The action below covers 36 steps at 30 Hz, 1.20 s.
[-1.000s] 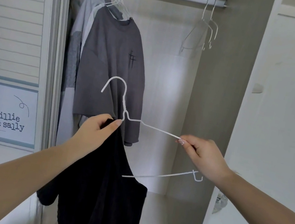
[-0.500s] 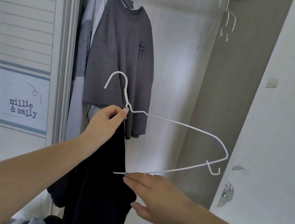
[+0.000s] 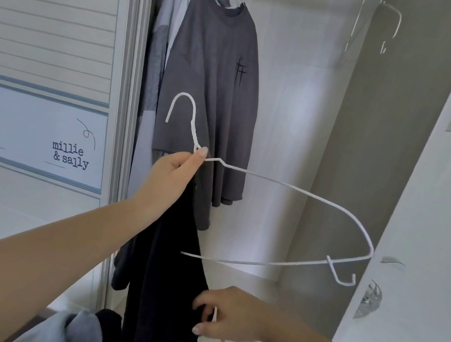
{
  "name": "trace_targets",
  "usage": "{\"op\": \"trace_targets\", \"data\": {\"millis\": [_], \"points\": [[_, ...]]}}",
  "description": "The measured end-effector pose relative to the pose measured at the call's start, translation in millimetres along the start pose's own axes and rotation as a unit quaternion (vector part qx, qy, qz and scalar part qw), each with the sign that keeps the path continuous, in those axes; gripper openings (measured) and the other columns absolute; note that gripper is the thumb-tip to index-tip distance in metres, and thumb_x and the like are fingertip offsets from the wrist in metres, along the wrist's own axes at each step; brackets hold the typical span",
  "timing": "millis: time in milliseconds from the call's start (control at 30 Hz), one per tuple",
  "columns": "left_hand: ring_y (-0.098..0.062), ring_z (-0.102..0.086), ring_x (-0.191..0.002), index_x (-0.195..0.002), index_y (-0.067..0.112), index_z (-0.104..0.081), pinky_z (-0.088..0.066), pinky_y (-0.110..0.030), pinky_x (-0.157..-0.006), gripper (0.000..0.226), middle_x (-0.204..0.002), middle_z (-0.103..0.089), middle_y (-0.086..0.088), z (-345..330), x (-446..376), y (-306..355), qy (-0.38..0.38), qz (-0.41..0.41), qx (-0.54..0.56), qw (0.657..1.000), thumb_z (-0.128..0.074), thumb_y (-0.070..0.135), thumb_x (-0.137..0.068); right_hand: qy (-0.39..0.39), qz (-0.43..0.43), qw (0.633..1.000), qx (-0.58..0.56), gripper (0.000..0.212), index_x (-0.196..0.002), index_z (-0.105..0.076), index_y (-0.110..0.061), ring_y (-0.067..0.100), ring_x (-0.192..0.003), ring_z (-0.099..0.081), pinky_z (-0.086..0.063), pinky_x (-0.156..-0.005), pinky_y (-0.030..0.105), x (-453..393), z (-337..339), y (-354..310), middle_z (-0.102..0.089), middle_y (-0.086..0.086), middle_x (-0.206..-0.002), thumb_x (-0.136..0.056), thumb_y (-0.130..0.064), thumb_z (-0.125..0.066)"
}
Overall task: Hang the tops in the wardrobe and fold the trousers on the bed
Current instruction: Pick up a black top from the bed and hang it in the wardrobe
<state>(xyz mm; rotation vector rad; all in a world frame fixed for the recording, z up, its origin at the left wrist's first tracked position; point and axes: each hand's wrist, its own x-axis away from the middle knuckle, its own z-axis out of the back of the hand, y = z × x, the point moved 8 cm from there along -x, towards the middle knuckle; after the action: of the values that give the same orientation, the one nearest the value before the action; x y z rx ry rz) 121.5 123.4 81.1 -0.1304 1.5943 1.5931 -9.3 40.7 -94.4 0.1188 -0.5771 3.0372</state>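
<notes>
While the left hand point(image 3: 170, 175) pinches the white hanger point(image 3: 290, 186) and black top point(image 3: 167, 280), right hand point(image 3: 227, 313) fingers point(image 3: 204, 301) curl onto the top below the hanger.

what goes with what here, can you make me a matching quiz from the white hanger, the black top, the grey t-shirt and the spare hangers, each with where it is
Things:
1. white hanger
2. black top
3. grey t-shirt
4. spare hangers

Places or states:
a. hanging bare at the right end of the wardrobe, upper right
b. on a hanger in the wardrobe, small dark mark on the chest
c. pinched at the neck by the left hand, one side bare
d. draped down below the left hand, with the right hand at its edge

Pairs: 1-c, 2-d, 3-b, 4-a
</notes>
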Motion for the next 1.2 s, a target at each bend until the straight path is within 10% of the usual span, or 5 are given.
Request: {"op": "trace_targets", "data": {"millis": [233,467,867,967,1200], "points": [[-0.012,-0.028,-0.053,-0.064,0.009,-0.035,-0.022,-0.019,-0.051,0.048,-0.059,-0.027,0.000,30.6,2.6,-25.1,0.020,-0.003,-0.032,0.999,-0.047,0.044,-0.094,-0.039,0.049,0.991,0.121,0.037,-0.100,-0.062,-0.010,0.020,-0.092,-0.055,-0.039,-0.078,0.026,3.2,-14.7,-2.4,-0.057,0.005,-0.110,-0.088,-0.045,-0.058],[-0.003,-0.036,-0.047,-0.052,0.029,-0.041,-0.026,-0.017,-0.050,0.045,-0.049,-0.037,0.010,65.8,19.3,-66.6,-0.006,-0.032,-0.141,0.989,-0.050,0.037,-0.095,0.022,0.032,0.997,0.065,0.022,-0.079,-0.057,-0.022,-0.018,-0.106,-0.046,-0.035,-0.086,0.004,51.5,45.4,21.9,-0.040,-0.016,-0.143,-0.089,-0.040,-0.061],[-0.012,-0.043,-0.053,-0.055,0.023,-0.036,-0.033,-0.031,-0.052,0.043,-0.052,-0.039,0.002,40.8,31.5,-63.4,-0.037,-0.113,-0.264,0.957,-0.055,0.038,-0.091,0.102,0.026,0.982,0.155,0.034,-0.074,-0.051,-0.013,-0.012,-0.092,-0.052,-0.039,-0.080,0.013,69.1,106.7,2.0,-0.042,-0.024,-0.140,-0.088,-0.042,-0.062],[-0.014,-0.047,-0.055,-0.059,0.016,-0.044,-0.036,-0.023,-0.055,0.045,-0.056,-0.045,-0.002,14.8,35.4,-46.2,-0.074,-0.130,-0.208,0.966,-0.053,0.049,-0.088,0.115,0.075,0.985,0.103,0.024,-0.098,-0.065,-0.013,-0.002,-0.112,-0.052,-0.040,-0.094,0.018,56.5,102.3,-24.2,-0.054,-0.017,-0.131,-0.086,-0.034,-0.067],[-0.011,-0.055,-0.066,-0.070,0.026,-0.054,-0.043,-0.022,-0.061,0.036,-0.066,-0.056,0.009,-4.8,35.8,-26.9,-0.124,-0.169,-0.198,0.958,-0.050,0.058,-0.085,0.198,0.087,0.966,0.141,0.018,-0.076,-0.057,-0.018,-0.013,-0.063,-0.044,-0.032,-0.062,0.006,50.5,108.9,-39.2,-0.041,-0.023,-0.062,-0.082,-0.027,-0.072]]}}
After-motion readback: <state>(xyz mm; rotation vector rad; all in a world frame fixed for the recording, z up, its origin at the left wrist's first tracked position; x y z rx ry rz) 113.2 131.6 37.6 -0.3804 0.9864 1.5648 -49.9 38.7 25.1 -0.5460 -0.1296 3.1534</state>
